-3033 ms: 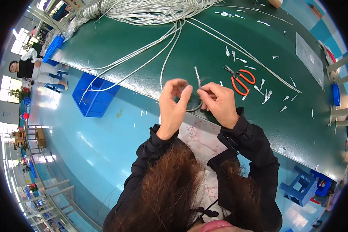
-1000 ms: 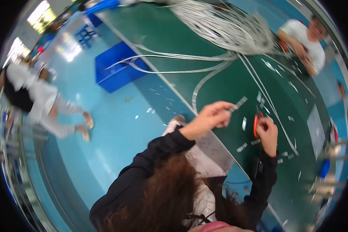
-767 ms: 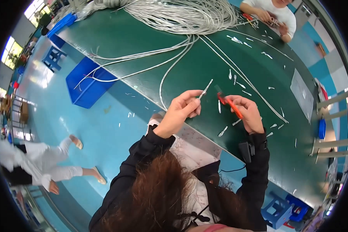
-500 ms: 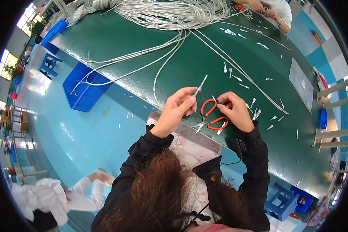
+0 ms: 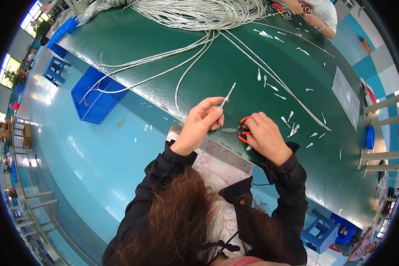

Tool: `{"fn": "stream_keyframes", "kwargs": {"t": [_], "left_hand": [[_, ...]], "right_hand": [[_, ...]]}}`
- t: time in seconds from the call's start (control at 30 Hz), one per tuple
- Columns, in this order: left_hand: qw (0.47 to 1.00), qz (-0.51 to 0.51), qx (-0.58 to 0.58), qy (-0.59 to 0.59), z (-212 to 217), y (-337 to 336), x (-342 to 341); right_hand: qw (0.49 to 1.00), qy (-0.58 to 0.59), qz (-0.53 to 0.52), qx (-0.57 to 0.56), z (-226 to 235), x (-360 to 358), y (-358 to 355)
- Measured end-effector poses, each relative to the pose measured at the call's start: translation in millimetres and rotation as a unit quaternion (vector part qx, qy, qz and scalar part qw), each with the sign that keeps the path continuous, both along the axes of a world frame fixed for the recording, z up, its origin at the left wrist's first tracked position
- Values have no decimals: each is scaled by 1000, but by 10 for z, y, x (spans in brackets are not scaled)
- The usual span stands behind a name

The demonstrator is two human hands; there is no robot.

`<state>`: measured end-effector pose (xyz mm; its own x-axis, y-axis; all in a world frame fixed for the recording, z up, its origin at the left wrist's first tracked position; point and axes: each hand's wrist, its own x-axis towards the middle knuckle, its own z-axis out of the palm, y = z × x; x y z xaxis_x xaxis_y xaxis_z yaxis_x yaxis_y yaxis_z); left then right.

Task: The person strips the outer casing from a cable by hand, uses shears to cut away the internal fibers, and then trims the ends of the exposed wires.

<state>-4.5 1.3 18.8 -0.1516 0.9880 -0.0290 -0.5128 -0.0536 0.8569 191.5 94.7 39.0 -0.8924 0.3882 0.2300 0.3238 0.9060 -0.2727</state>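
Note:
My left hand (image 5: pixel 198 124) pinches a grey cable, whose pale tip (image 5: pixel 228 94) sticks up and to the right past my thumb. Behind that hand, the cable (image 5: pixel 177 91) runs back toward the large coil. My right hand (image 5: pixel 266 135) has its fingers around the red handles of a pair of wire cutters (image 5: pixel 243 139) at the table's near edge. Their jaws point left toward my left hand and look blurred. Part of the handles is hidden under my fingers.
Coiled grey cable (image 5: pixel 186 17) fills the far side of the green table (image 5: pixel 155 44). White scraps (image 5: pixel 272 88) lie to the right, near a clear plastic bag (image 5: pixel 346 95). Another person's hand (image 5: pixel 312 20) works at the far right. A blue bin (image 5: pixel 95 99) stands left of the table.
My right hand has moved left and down onto the cutters and closed round their handles, which lay in view before. My left hand has shifted only slightly, still pinching the cable.

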Motion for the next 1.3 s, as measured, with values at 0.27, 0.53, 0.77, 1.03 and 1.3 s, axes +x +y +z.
{"fn": "stream_keyframes", "kwargs": {"t": [0.27, 0.53, 0.77, 1.03, 1.3], "left_hand": [[1000, 9, 5, 14, 36, -45, -8], [1000, -9, 2, -23, 47, -68, -31], [999, 13, 10, 52, 41, -60, 14], [987, 58, 12, 152, 39, -40, 130], [950, 111, 37, 289, -63, -22, 220]], "right_hand": [[999, -3, -31, 21, -67, -1, 31], [985, 85, -114, -96, -67, 63, 115], [904, 177, -151, -358, 89, 24, 122], [881, 131, -79, -448, 8, 11, 66], [879, 98, -76, -460, -3, -2, 59]]}}
